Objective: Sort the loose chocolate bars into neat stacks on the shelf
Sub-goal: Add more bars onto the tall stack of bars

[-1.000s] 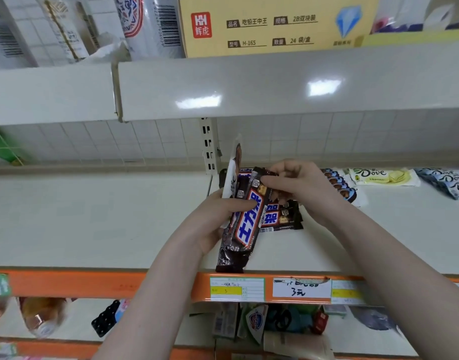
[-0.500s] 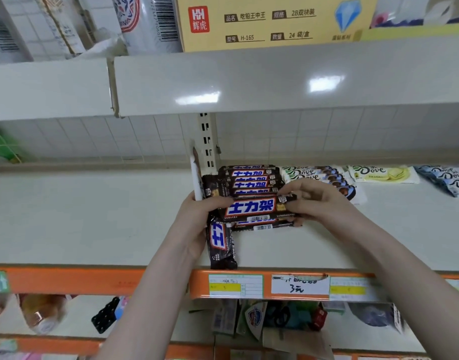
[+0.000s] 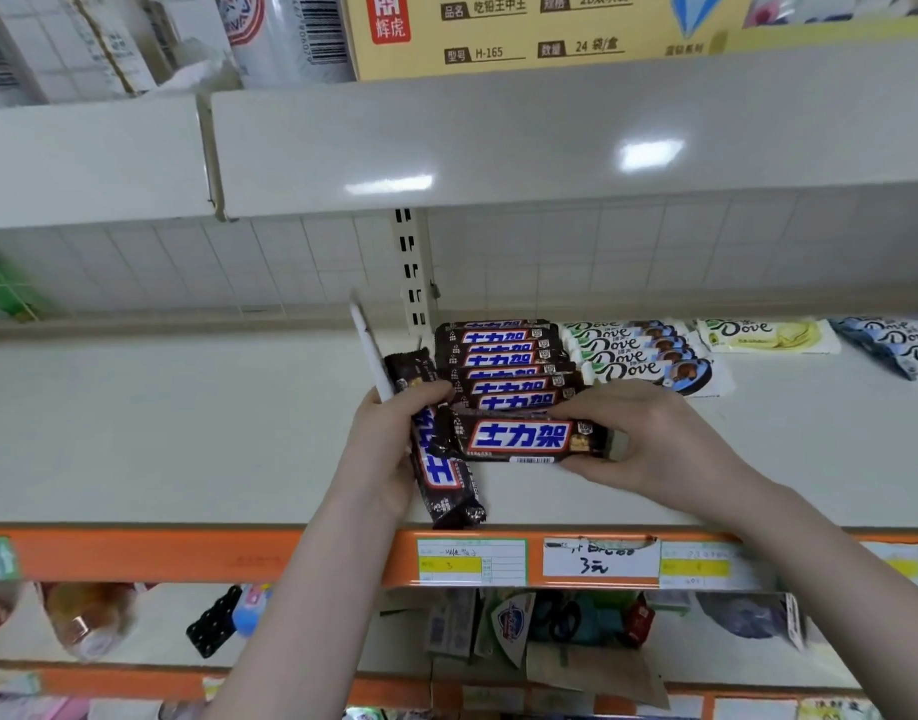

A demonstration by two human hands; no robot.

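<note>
A row of several brown Snickers bars (image 3: 503,356) lies overlapped on the white shelf (image 3: 160,433), running back toward the wall. My right hand (image 3: 649,444) grips the right end of one more Snickers bar (image 3: 529,440), held level at the front of that row. My left hand (image 3: 384,449) holds an upright bunch of Snickers bars (image 3: 441,475) and a thin white packet (image 3: 371,356), just left of the row. The bunch's lower end hangs over the shelf's front edge.
A row of white Dove bars (image 3: 633,356) lies right of the Snickers row, then a yellow Dove bar (image 3: 763,336) and blue Dove bars (image 3: 898,345). A slotted upright (image 3: 412,267) stands behind. Orange price rail (image 3: 134,558) runs below; an upper shelf (image 3: 446,142) overhangs.
My right hand took one bar from the bunch in my left hand, turned it level and brought it down to the front of the row. The bunch now stands lower and further left.
</note>
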